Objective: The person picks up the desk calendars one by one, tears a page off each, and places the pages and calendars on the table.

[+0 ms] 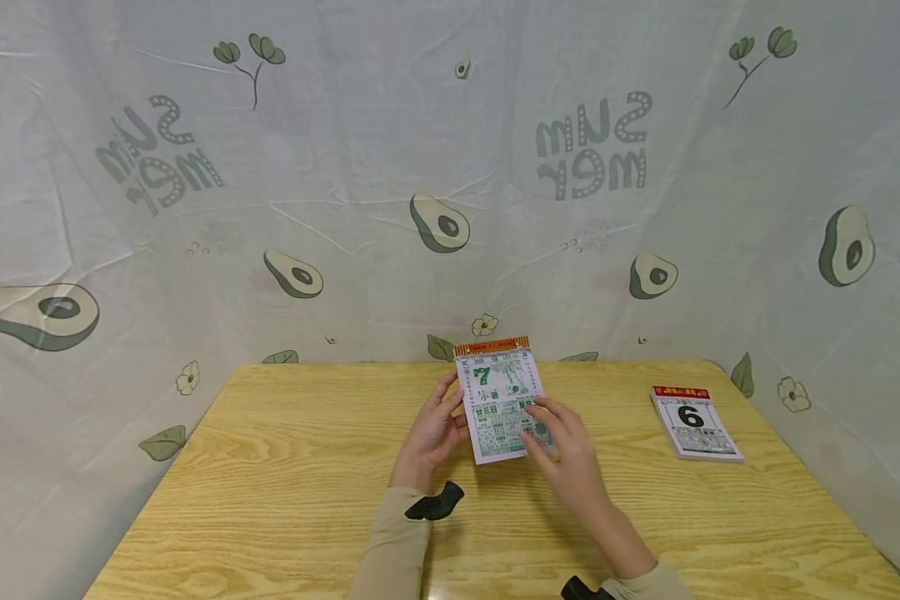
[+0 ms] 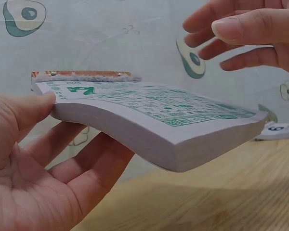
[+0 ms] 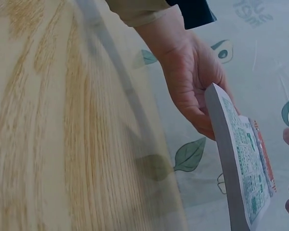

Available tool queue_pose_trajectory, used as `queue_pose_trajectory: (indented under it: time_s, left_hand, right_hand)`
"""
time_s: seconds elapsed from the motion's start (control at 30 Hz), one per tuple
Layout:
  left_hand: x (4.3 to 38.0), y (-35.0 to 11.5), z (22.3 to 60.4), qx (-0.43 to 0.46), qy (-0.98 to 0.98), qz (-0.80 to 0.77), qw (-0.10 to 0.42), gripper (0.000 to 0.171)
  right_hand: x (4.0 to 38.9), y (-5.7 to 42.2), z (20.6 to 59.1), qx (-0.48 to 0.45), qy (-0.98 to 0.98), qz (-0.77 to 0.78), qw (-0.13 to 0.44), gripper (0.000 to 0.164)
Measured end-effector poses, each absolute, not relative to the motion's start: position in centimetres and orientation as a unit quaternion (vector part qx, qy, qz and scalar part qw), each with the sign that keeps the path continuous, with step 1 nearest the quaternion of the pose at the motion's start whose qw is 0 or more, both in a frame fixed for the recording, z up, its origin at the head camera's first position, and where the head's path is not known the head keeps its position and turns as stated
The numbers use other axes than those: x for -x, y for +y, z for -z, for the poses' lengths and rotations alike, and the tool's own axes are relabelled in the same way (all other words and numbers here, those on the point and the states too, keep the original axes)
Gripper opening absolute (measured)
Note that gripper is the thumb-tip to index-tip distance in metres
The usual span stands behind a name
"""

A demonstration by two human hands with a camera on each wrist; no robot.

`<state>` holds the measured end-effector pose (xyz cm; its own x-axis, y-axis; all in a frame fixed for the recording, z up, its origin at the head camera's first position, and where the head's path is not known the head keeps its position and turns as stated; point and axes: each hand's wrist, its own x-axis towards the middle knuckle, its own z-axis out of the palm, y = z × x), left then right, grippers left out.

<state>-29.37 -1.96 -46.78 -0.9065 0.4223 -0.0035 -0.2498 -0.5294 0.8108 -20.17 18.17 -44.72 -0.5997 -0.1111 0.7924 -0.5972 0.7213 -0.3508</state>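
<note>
A thick tear-off calendar (image 1: 498, 408) with green print, a large 7 and a red-and-gold top strip is held above the table. My left hand (image 1: 433, 429) grips its left edge, thumb on the top sheet and fingers underneath, as the left wrist view shows. The pad (image 2: 159, 125) bends slightly along its length there. Over the calendar's lower right part hovers my right hand (image 1: 570, 446), its fingers spread and loosely bent. In the left wrist view a gap separates the right hand (image 2: 260, 36) from the paper.
A second calendar pad (image 1: 697, 423) with a black 6 and a red top lies at the table's right side. The wooden table (image 1: 292, 467) meets a pale curtain (image 1: 360, 150) printed with avocados at its back and sides.
</note>
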Motion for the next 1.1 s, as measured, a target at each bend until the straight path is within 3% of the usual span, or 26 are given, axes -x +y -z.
queue_pose_trajectory:
  time_s: [0.4,0.53,0.67,0.8,0.93,1.1]
  left_hand:
    - [29.5,-1.8,47.1,-0.097,0.446,-0.871,0.181,0.044]
    - [29.5,-1.7,47.2,-0.095,0.445,-0.872,0.179,0.044]
    - [29.4,-1.6,47.2,-0.093,0.44,-0.875,0.181,0.044]
    - [29.4,-1.6,47.1,-0.096,0.43,-0.878,0.187,0.043]
    - [29.1,-1.7,46.6,-0.109,0.428,-0.876,0.194,0.044]
    - [28.8,-1.9,46.1,-0.124,0.43,-0.872,0.199,0.047]
  right_hand:
    - [19.7,16.9,44.8,-0.31,-0.831,-0.248,0.389,0.041]
    - [19.7,16.6,44.8,-0.326,-0.827,-0.236,0.393,0.023]
    - [19.7,16.6,45.2,-0.327,-0.832,-0.226,0.386,0.038]
    - [19.8,16.7,45.4,-0.329,-0.836,-0.22,0.38,0.021]
    - [19.8,16.8,45.4,-0.332,-0.836,-0.215,0.381,0.036]
    - [19.8,16.7,45.4,-0.33,-0.838,-0.211,0.379,0.038]
